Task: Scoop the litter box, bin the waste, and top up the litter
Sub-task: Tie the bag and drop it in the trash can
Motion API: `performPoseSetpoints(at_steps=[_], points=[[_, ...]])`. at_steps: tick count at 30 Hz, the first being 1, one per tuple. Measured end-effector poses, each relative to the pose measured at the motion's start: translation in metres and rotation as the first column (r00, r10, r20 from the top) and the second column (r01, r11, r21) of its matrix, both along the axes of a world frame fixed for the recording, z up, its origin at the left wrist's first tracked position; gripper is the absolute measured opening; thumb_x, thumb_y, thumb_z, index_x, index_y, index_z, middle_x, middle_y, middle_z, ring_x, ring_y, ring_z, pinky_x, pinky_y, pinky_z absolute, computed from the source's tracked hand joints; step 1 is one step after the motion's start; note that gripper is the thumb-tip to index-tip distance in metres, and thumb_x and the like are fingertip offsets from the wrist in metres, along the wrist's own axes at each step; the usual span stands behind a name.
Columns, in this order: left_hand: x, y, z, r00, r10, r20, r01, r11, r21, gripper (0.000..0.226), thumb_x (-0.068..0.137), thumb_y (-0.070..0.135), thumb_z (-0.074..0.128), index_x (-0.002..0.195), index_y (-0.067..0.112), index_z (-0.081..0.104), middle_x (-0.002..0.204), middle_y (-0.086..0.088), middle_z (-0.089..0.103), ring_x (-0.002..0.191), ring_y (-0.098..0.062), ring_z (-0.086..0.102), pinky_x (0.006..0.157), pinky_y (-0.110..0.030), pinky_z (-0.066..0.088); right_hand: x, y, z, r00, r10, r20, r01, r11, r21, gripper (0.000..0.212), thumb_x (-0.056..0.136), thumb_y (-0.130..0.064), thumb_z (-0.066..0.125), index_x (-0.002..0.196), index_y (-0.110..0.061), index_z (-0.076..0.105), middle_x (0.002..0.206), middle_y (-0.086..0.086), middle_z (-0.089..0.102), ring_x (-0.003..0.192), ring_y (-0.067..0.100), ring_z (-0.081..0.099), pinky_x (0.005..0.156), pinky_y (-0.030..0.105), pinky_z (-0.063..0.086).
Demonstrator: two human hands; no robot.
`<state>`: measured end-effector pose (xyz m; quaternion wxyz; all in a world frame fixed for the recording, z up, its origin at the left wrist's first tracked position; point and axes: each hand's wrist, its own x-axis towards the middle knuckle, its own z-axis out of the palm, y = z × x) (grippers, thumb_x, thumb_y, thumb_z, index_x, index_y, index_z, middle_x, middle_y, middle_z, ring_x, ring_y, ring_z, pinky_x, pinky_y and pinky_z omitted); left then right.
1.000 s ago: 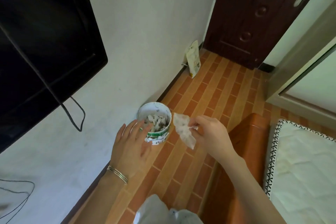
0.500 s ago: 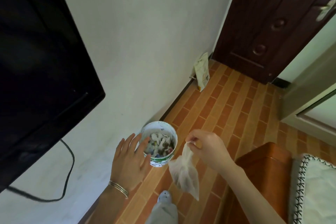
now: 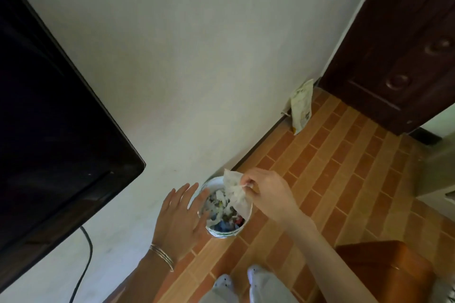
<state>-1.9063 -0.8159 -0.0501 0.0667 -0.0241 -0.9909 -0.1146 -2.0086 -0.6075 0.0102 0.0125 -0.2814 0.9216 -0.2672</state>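
Note:
A small round white bin [image 3: 230,233] with a green band stands on the brick-pattern floor against the wall, filled with paper and coloured scraps. My right hand [image 3: 264,192] pinches a crumpled translucent plastic bag [image 3: 235,193] that hangs right over the bin's open top. My left hand [image 3: 179,214] is flat with fingers spread beside the bin's left rim, holding nothing. A tall cream paper sack [image 3: 300,106], possibly the litter, leans against the wall near the door. No litter box is in view.
A dark flat screen [image 3: 56,115] hangs on the wall at left, a black cable [image 3: 85,261] trailing below it. A dark wooden door [image 3: 398,39] closes the far corner. A brown wooden cabinet [image 3: 384,273] stands at lower right. My feet [image 3: 246,280] are just behind the bin.
My right hand has carried the plastic bag from beside the bin to directly over its opening. The view has tilted and I have stepped closer. The left hand stays by the rim.

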Motion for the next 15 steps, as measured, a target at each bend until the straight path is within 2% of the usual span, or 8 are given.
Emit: performPoseSetpoints(at_steps=[3,9,11,13,15], points=[[-0.013,0.001,-0.004,0.997,0.065,0.052,-0.064,0.998,-0.022,0.049,0.09,0.043,0.036,0.122,0.017,0.061,0.127,-0.009,0.059,0.117,-0.03,0.056,0.104,-0.042,0.028,-0.032,-0.007,-0.006,0.998,0.058,0.009,-0.058,0.998,0.036,0.012,0.075,-0.005,0.066,0.079,-0.016,0.063,0.077,-0.005,0.066,0.065,0.012,0.059,0.062,0.021,0.038],[-0.031,0.011,-0.013,0.984,0.147,0.096,-0.148,0.989,0.006,0.046,0.088,0.041,0.042,0.123,0.017,0.058,0.126,-0.009,0.06,0.115,-0.03,0.057,0.101,-0.043,0.031,-0.064,-0.012,-0.028,0.982,0.148,0.113,-0.154,0.987,0.046,0.005,0.081,-0.012,0.064,0.083,-0.016,0.063,0.081,-0.006,0.066,0.07,0.01,0.06,0.059,0.015,0.037],[-0.036,0.013,-0.016,0.98,0.158,0.123,-0.158,0.987,-0.007,0.049,0.093,0.043,0.032,0.123,0.017,0.06,0.126,-0.009,0.06,0.114,-0.03,0.057,0.101,-0.044,0.032,-0.068,-0.015,-0.04,0.974,0.162,0.156,-0.172,0.984,0.048,0.003,0.083,-0.016,0.064,0.085,-0.018,0.064,0.083,-0.008,0.066,0.071,0.006,0.058,0.06,0.009,0.035],[-0.041,0.014,-0.017,0.966,0.177,0.187,-0.175,0.984,-0.026,0.057,0.096,0.046,0.02,0.122,0.017,0.062,0.125,-0.008,0.061,0.114,-0.029,0.058,0.101,-0.045,0.04,-0.072,-0.019,-0.054,0.965,0.168,0.202,-0.184,0.981,0.067,0.003,0.084,-0.018,0.063,0.087,-0.019,0.064,0.084,-0.009,0.066,0.074,0.004,0.058,0.059,0.004,0.032],[-0.046,0.016,-0.019,0.955,0.194,0.226,-0.193,0.981,-0.029,0.053,0.092,0.044,0.028,0.121,0.016,0.063,0.123,-0.008,0.062,0.112,-0.029,0.06,0.096,-0.047,0.046,-0.076,-0.023,-0.07,0.953,0.169,0.251,-0.198,0.976,0.093,0.005,0.086,-0.018,0.06,0.089,-0.02,0.064,0.086,-0.009,0.066,0.078,0.006,0.06,0.061,0.006,0.037]])
